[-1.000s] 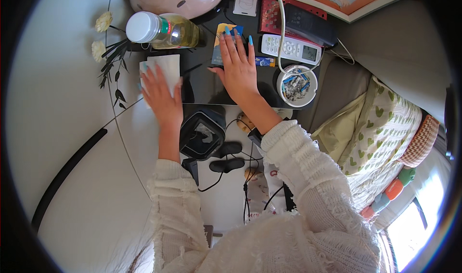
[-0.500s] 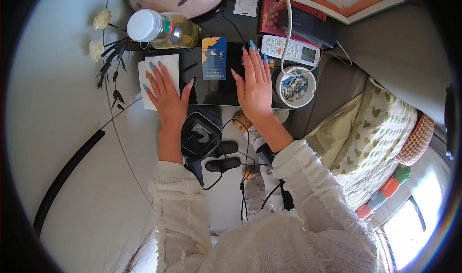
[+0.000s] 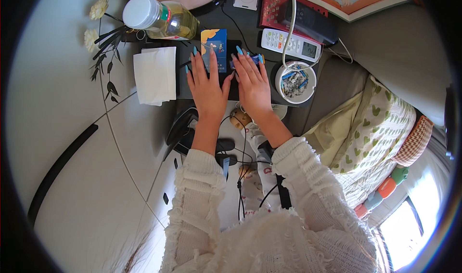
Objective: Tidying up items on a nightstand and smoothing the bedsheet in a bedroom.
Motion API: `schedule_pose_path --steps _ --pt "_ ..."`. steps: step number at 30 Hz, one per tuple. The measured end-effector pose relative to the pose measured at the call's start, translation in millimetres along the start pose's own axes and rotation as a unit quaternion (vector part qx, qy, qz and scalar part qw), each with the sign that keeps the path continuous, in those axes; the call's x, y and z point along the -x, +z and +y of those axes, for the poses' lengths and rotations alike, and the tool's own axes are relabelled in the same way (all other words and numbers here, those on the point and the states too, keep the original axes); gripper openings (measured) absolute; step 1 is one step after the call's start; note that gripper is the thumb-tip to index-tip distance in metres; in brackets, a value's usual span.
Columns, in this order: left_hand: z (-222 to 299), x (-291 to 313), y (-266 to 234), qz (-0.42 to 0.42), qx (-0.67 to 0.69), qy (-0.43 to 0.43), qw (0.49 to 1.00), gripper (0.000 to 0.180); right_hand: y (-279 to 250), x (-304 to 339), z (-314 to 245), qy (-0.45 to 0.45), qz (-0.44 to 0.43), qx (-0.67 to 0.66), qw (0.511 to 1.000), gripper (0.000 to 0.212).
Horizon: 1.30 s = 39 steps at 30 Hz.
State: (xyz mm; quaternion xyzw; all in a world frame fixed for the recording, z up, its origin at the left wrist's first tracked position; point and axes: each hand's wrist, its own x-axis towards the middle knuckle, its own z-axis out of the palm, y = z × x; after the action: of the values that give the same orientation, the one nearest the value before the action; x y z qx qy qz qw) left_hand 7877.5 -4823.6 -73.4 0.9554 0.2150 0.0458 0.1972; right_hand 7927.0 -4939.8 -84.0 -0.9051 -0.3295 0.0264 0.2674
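Observation:
My left hand [image 3: 209, 92] lies flat with fingers spread, its fingertips over the lower part of a blue card [image 3: 219, 38] with orange and yellow flower shapes. Close beside it, my right hand [image 3: 253, 87] is also stretched out flat. A small blue-and-orange item [image 3: 255, 59] shows partly under its fingertips; its kind is hidden. Both hands rest at the front of a dark tabletop [image 3: 185, 87]. To the left sits a stack of white paper napkins [image 3: 156, 75], untouched. A round white ashtray [image 3: 295, 84] with butts and ash stands to the right of my right hand.
A white-lidded jar of yellowish liquid [image 3: 178, 22] stands behind the napkins, near pale flowers [image 3: 98, 9]. At the back right are a white remote control [image 3: 291, 45], a red box [image 3: 272, 8], a looping white cable [image 3: 290, 22] and a framed picture [image 3: 353, 15]. A black bin [image 3: 180, 126] stands below.
My left hand has moved right, off the napkins and onto the blue card, now near my right hand. The right hand has barely shifted. The black bin looks tilted and moved left.

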Motion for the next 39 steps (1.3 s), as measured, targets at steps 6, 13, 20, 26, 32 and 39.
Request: schedule_pose_path --steps 6,13,20,26,32,39 --pt "-7.5 3.8 8.1 0.015 -0.003 0.002 1.000 0.063 -2.9 7.4 10.1 -0.052 0.031 -0.029 0.998 0.045" --pt "-17.9 4.3 2.6 0.014 0.043 0.033 0.998 0.057 -10.4 -2.1 22.6 -0.109 0.037 -0.054 0.992 0.044" --pt "-29.4 6.8 1.4 0.024 0.084 0.051 0.995 0.065 -17.1 -21.3 4.7 -0.077 0.082 -0.113 0.987 0.045" --pt "-29.3 4.6 -7.8 -0.015 0.237 0.012 0.971 0.082 -9.0 -40.2 -6.4 -0.149 0.053 -0.153 0.975 0.052" --pt "-49.3 6.1 -13.7 -0.049 0.204 0.066 0.976 0.082 1.1 -38.2 -10.6 -0.153 -0.062 -0.190 0.968 0.059" --pt "-31.2 1.1 -14.0 0.003 0.187 0.059 0.980 0.076 -3.9 -6.0 3.5 -0.118 0.035 -0.129 0.984 0.054"
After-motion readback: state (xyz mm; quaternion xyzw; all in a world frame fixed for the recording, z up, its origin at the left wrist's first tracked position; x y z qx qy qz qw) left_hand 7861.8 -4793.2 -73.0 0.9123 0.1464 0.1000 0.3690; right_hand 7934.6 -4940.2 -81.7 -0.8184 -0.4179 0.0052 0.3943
